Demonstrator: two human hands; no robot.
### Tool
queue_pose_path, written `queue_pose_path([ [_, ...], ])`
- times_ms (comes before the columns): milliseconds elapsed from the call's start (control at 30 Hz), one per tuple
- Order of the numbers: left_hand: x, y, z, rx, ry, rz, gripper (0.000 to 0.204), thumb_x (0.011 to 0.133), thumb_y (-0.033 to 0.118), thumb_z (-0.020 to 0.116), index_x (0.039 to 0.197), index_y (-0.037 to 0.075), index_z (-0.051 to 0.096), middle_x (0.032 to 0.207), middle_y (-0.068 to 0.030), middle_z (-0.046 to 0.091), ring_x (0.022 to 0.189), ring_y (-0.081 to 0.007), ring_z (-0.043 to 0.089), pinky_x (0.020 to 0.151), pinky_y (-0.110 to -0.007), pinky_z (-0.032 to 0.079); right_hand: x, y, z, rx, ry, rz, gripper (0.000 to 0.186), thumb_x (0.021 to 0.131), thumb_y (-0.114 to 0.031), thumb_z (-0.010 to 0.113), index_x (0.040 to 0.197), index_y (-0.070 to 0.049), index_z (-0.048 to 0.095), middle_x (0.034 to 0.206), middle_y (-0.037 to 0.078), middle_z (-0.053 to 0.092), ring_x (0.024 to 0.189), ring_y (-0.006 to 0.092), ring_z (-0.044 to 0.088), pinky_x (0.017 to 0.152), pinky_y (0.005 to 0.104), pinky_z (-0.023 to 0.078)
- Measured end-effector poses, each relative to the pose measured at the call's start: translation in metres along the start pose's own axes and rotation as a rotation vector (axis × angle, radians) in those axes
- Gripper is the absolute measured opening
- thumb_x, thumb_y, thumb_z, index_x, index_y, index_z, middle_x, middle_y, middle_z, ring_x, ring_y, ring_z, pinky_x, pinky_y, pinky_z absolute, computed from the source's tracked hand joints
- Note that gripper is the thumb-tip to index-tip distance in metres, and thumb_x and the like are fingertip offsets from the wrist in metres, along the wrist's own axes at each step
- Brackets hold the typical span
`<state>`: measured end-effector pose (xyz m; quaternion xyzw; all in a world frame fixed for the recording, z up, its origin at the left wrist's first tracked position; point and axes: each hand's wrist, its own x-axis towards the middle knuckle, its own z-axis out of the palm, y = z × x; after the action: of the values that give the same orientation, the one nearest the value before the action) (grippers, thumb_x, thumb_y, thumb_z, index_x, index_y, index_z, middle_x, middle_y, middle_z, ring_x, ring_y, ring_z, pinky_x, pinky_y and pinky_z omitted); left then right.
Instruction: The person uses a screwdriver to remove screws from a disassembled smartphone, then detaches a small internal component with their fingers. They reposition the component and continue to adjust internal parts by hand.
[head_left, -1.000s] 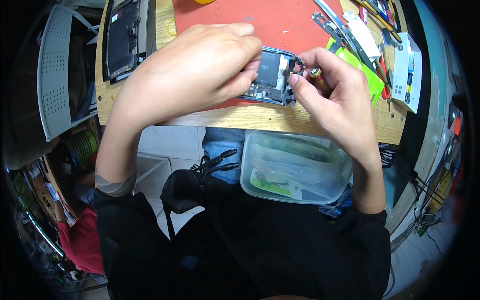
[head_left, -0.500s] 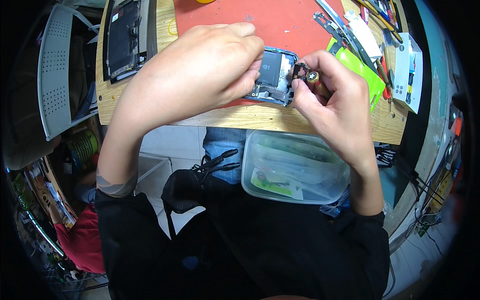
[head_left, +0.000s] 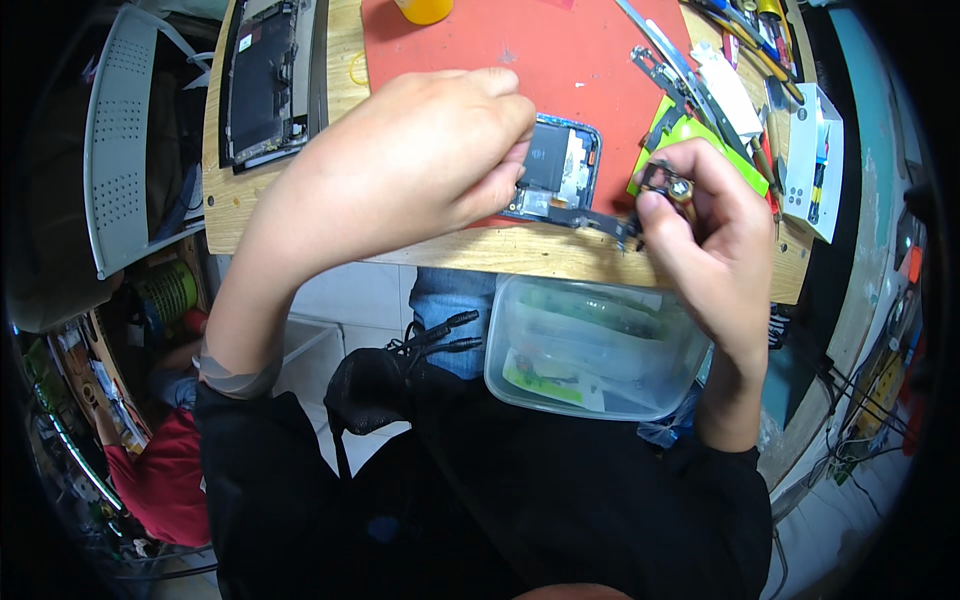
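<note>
An opened phone [head_left: 545, 155] lies on the red mat, with its dark battery and a silver part bared. My left hand [head_left: 440, 150] is closed at the phone's left side; its fingertips are mostly hidden behind the hand. Between the thumb and fingers of my right hand [head_left: 715, 215] are a dark flex cable [head_left: 595, 222] and a small screwdriver [head_left: 682, 188] with a round, star-marked end. The cable stretches from the phone's lower edge to that hand, over the near edge of the mat.
Tools and a green sheet [head_left: 690, 132] lie at the right, beside a white box [head_left: 815, 165]. A detached screen part [head_left: 268, 85] is at the left. Below the wooden table [head_left: 440, 250] sits a clear plastic tub [head_left: 595, 345]. A person in a red sleeve [head_left: 160, 480] is at lower left.
My right hand has moved right, away from the phone, with the flex cable drawn out from its lower edge. The left hand stays by the phone. The view has shifted slightly.
</note>
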<state>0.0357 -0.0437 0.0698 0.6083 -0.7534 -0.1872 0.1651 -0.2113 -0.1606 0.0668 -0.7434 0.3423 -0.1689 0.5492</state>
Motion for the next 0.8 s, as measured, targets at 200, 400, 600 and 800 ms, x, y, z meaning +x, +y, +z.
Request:
queue_pose_path([
  [200,-0.002,0.011,-0.008,-0.059,0.015,-0.038,0.014,0.092,0.008,0.069,0.096,0.001,0.058,0.093,-0.0157,0.059,0.089,-0.0366,0.064,0.078,-0.047,0.052,0.005,0.002,-0.044,0.109,0.073,-0.004,0.013,0.1,-0.001,0.07,0.113,0.001,0.066,0.101,-0.002,0.063,0.088,0.002,0.056,0.075,0.0188,0.045],
  [400,-0.009,0.027,-0.017,-0.054,0.155,-0.12,0.017,0.091,0.005,0.074,0.102,0.002,0.061,0.094,-0.0131,0.057,0.087,-0.0304,0.064,0.077,-0.041,0.052,0.024,0.013,-0.07,-0.027,0.152,-0.073,0.018,0.099,-0.007,0.076,0.113,0.001,0.07,0.096,-0.003,0.064,0.082,0.0029,0.054,0.072,0.0208,0.044],
  [600,-0.037,0.029,-0.026,-0.127,0.361,-0.257,0.021,0.09,0.0,0.076,0.107,0.0,0.065,0.092,-0.0084,0.057,0.08,-0.0184,0.055,0.073,-0.03,0.045,0.067,0.006,-0.056,-0.175,-0.007,-0.067,0.016,0.102,-0.006,0.073,0.116,0.001,0.073,0.102,-0.001,0.074,0.087,0.0029,0.064,0.076,0.0192,0.05],
  [800,-0.06,0.036,-0.024,-0.145,0.445,-0.468,0.023,0.091,0.0,0.076,0.112,0.001,0.066,0.09,-0.0074,0.058,0.079,-0.0173,0.055,0.071,-0.03,0.045,0.086,0.003,-0.034,-0.348,-0.026,-0.283,0.026,0.103,0.0,0.066,0.127,0.002,0.073,0.112,0.008,0.079,0.104,0.0098,0.074,0.083,0.0265,0.057],
])
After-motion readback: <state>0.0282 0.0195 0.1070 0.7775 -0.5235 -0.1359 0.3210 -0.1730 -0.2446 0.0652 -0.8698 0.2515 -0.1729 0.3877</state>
